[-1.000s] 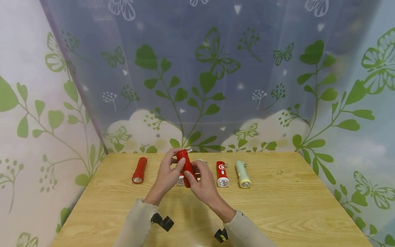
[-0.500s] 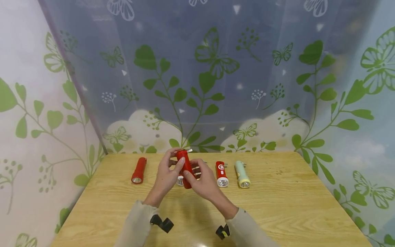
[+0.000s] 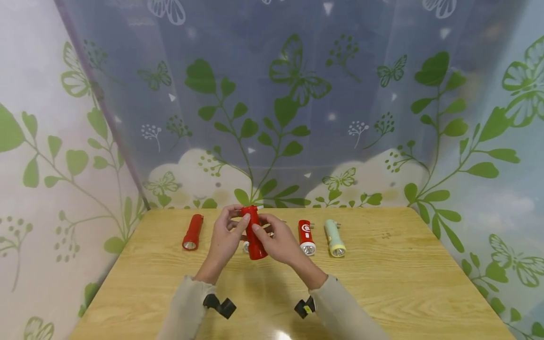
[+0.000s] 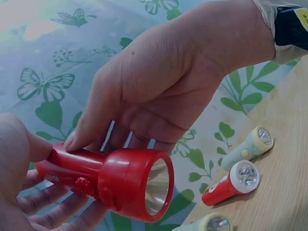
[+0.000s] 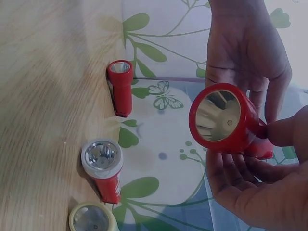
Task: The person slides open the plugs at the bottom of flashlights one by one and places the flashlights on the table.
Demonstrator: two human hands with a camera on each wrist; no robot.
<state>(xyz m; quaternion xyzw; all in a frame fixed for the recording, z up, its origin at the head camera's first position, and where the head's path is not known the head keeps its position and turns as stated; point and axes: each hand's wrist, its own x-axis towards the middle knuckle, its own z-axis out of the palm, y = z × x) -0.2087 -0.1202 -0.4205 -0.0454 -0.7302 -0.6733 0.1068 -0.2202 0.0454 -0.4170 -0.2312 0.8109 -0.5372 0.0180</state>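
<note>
A red flashlight (image 3: 256, 238) is held in the air between both hands, above the table. My left hand (image 3: 226, 238) grips it from the left, thumb on its body near the back end. From the right, my right hand (image 3: 278, 241) holds it too, thumb lying along its side. In the left wrist view the flashlight (image 4: 103, 178) shows a ribbed switch on its side and a wide reflector head; the right hand (image 4: 159, 82) reaches over it. The right wrist view looks into the lens of the flashlight (image 5: 216, 118), which appears unlit.
Several flashlights lie in a row at the back of the wooden table (image 3: 382, 283): a red one (image 3: 193, 232), a red-and-white one (image 3: 307, 238) and a pale green one (image 3: 335, 238). Behind the hands, others are mostly hidden. A patterned curtain (image 3: 361, 141) hangs behind.
The red flashlight has turned slightly in the hands, and more of its front end shows. The hands shift only a little; the flashlights on the table stay put.
</note>
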